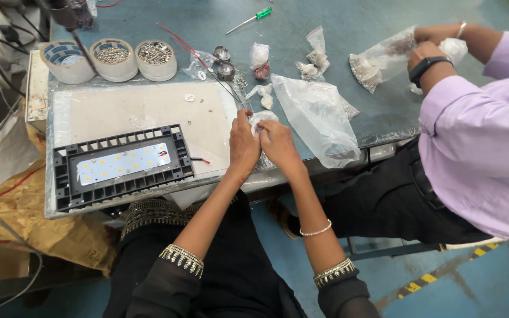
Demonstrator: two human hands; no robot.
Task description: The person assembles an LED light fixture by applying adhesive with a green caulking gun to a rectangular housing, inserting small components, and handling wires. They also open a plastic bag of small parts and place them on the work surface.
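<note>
Left hand [244, 144] and right hand [278, 143] together pinch a small plastic bag [260, 118] at the bench [301, 35] edge; apparently opening it. Next: steady parting of the film.

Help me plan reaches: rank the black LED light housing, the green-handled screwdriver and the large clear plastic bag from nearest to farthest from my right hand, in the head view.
1. Large clear plastic bag, just right of the right hand.
2. Black LED light housing, left, past the left hand.
3. Green-handled screwdriver, at the table's far edge.
</note>
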